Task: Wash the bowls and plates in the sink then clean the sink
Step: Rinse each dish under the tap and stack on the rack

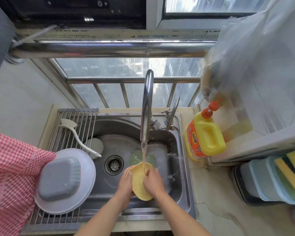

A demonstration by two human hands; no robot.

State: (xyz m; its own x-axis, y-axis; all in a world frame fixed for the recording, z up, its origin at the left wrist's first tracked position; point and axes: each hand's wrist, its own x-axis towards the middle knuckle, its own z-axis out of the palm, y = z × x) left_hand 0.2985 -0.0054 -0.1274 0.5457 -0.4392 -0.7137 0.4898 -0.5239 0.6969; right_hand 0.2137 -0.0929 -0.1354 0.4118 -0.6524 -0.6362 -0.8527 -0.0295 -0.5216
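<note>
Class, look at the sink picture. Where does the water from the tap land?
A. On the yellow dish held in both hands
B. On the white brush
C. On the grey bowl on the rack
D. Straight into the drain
A: the stream from the tap falls onto the yellow dish, which the left hand and right hand hold.

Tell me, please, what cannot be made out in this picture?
Head view:
- Yellow plate: middle covered by right hand, left edge by left hand.
- Green dish: partly behind plate and water.
- Detergent label: too small.
- Bag contents: blurred.
- Containers: cut off by right edge.
</note>
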